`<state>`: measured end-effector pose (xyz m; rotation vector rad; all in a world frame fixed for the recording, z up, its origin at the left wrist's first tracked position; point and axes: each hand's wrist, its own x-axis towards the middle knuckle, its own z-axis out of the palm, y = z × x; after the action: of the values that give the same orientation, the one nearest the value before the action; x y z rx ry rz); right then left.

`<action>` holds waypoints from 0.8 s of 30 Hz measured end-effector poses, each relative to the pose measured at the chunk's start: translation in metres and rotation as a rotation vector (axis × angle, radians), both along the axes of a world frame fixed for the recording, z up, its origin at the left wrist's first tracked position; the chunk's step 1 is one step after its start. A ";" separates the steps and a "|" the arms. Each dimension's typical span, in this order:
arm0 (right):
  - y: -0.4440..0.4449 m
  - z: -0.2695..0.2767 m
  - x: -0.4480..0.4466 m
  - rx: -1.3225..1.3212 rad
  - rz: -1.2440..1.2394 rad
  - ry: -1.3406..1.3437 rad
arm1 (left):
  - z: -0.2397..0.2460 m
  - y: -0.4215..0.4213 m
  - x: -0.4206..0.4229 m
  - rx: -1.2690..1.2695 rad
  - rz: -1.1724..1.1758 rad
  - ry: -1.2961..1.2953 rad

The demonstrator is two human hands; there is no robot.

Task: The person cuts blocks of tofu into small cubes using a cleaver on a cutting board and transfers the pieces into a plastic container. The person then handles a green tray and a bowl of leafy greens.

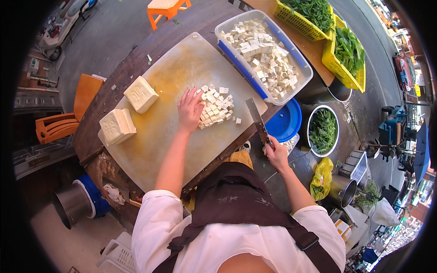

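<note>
My left hand (192,111), fingers apart, rests at the left side of a pile of tofu cubes (218,108) on a large white cutting board (164,150). In my right hand (276,154) is the handle of a cleaver (256,119), its blade pointing away from me over the board's right edge. Two uncut tofu blocks, a farther one (140,95) and a nearer one (117,127), sit at the board's left. Beyond the pile, a clear plastic bin (220,44) with blue side clips holds many more tofu cubes.
Yellow plastic baskets (341,66) of leafy greens stand at the far right. Below the table's right side are a blue plastic basin (285,121), a pot of greens (322,131) and a yellow plastic bag (321,177). An orange chair (82,99) stands to the left.
</note>
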<state>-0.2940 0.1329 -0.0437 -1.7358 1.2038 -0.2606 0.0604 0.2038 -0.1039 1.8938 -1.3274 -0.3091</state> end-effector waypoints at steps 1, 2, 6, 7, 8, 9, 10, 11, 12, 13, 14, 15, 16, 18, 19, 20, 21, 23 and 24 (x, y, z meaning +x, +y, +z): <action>0.004 -0.011 0.000 0.296 -0.131 -0.066 | -0.007 0.003 0.002 -0.068 0.094 0.164; 0.008 -0.022 0.005 0.476 -0.173 -0.226 | -0.013 0.004 0.003 -0.125 0.190 0.348; 0.028 -0.057 0.058 0.672 -0.185 -0.452 | -0.032 0.003 -0.013 -0.195 0.289 0.421; 0.035 -0.063 0.077 0.724 -0.171 -0.513 | -0.034 0.002 -0.018 -0.225 0.291 0.395; 0.042 -0.068 0.097 0.735 -0.196 -0.488 | -0.035 0.000 -0.023 -0.245 0.296 0.401; 0.048 -0.070 0.116 0.752 -0.206 -0.509 | -0.035 -0.003 -0.026 -0.277 0.296 0.402; 0.053 -0.070 0.131 0.752 -0.199 -0.508 | -0.034 -0.005 -0.028 -0.284 0.307 0.435; 0.057 -0.070 0.142 0.759 -0.184 -0.521 | -0.032 -0.006 -0.029 -0.308 0.325 0.517; 0.057 -0.068 0.150 0.791 -0.169 -0.554 | -0.029 -0.008 -0.028 -0.338 0.343 0.605; 0.056 -0.066 0.154 0.781 -0.148 -0.525 | -0.026 -0.008 -0.028 -0.365 0.361 0.696; 0.053 -0.063 0.158 0.781 -0.122 -0.511 | -0.023 -0.008 -0.027 -0.385 0.368 0.780; 0.048 -0.060 0.161 0.779 -0.107 -0.496 | -0.020 -0.008 -0.025 -0.408 0.372 0.864; 0.045 -0.057 0.161 0.799 -0.091 -0.528 | -0.017 -0.008 -0.024 -0.430 0.371 0.950; 0.037 -0.049 0.163 0.764 -0.046 -0.499 | -0.010 -0.011 -0.022 -0.482 0.402 1.039; 0.034 -0.045 0.163 0.755 -0.027 -0.493 | -0.006 -0.013 -0.024 -0.523 0.395 1.089; 0.031 -0.040 0.163 0.763 -0.032 -0.490 | -0.001 -0.015 -0.024 -0.529 0.402 1.139; 0.026 -0.034 0.160 0.752 -0.019 -0.514 | 0.004 -0.019 -0.027 -0.534 0.394 1.117; 0.017 -0.020 0.155 0.761 0.004 -0.526 | 0.018 -0.028 -0.030 -0.554 0.399 1.145; 0.011 -0.013 0.151 0.766 -0.010 -0.518 | 0.026 -0.033 -0.034 -0.546 0.390 1.151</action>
<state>-0.1432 0.1440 -0.0564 -0.9149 0.7756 -0.1996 0.0265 0.1705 -0.0783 1.1084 -0.2077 -0.6233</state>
